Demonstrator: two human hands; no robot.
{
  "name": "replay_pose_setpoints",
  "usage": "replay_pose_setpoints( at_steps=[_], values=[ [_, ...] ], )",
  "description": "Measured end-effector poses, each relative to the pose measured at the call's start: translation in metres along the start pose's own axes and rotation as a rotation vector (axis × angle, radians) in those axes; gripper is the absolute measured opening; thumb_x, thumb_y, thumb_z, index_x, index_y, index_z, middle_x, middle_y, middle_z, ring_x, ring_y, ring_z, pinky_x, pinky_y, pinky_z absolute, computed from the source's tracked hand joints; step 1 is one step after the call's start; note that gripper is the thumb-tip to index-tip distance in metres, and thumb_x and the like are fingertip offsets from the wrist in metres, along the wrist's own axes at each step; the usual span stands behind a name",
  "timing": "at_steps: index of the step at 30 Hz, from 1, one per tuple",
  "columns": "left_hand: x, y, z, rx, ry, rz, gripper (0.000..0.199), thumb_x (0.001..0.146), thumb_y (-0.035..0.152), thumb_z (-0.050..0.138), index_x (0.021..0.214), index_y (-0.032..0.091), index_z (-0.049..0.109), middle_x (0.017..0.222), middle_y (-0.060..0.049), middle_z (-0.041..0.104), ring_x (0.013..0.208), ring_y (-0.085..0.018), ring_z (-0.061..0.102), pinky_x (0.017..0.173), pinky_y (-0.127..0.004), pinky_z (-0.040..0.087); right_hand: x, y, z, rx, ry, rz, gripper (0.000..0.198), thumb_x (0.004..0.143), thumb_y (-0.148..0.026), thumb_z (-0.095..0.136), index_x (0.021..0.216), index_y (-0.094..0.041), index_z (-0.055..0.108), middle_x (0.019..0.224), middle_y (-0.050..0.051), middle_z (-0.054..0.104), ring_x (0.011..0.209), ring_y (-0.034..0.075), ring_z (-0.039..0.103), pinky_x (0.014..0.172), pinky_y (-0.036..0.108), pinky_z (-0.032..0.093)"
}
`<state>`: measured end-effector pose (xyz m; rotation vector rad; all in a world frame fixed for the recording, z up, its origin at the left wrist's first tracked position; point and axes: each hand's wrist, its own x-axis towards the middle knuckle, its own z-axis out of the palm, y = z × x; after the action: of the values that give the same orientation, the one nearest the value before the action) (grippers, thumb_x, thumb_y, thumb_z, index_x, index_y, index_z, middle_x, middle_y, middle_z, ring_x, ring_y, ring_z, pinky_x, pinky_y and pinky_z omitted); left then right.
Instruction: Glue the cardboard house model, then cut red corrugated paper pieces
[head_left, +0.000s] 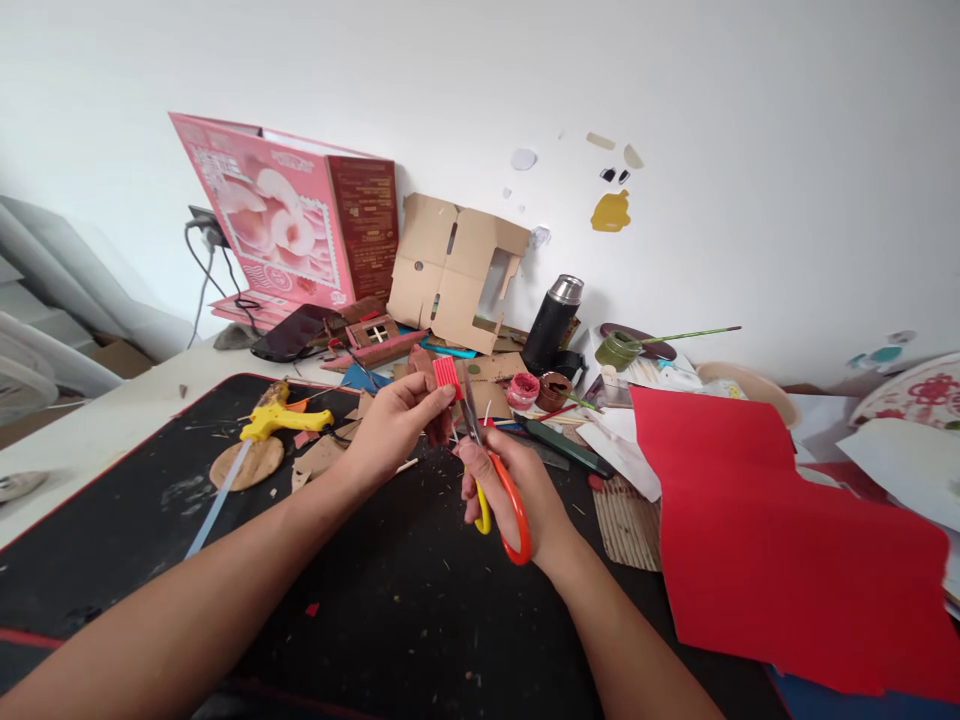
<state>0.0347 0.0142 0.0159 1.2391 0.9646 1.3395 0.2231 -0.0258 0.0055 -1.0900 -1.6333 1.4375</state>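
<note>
Between its thumb and fingers, my left hand [401,415] pinches a small ridged red piece [448,373], perhaps corrugated card. My right hand [525,490] is closed round scissors [513,515] with one orange and one yellow handle loop. The metal blades point up and lie right beside the red piece's right edge; whether they touch it I cannot tell. Behind my left fingers shows a brownish-red piece [439,430], partly hidden. A little red scrap [312,609] lies on the black mat [390,630] below my hands.
A yellow glue gun [289,420] rests on a round wooden disc [251,470] at left. Behind stand a pink box [270,220], cut cardboard [442,265] and a black thermos [551,325]. Paint jars [523,388] sit mid-right. A large red sheet [787,560] covers the right side.
</note>
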Motion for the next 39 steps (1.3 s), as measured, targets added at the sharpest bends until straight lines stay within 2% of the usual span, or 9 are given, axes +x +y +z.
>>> replay_pose_setpoints(
  at_steps=[39],
  values=[
    [-0.0032,0.0027,0.0045,0.025,-0.034,-0.048,0.046,0.082,0.059,0.085,0.071,0.022,0.060,0.057,0.001,0.066,0.047,-0.014,0.058,0.050,-0.027,0.048,0.0002,0.0000,0.0007,-0.084,0.005,0.014,0.052,0.103,-0.075,0.057,0.096,-0.023,0.058,0.068,-0.003,0.065,0.049,0.015,0.067,0.049,0.023,0.049]
  ],
)
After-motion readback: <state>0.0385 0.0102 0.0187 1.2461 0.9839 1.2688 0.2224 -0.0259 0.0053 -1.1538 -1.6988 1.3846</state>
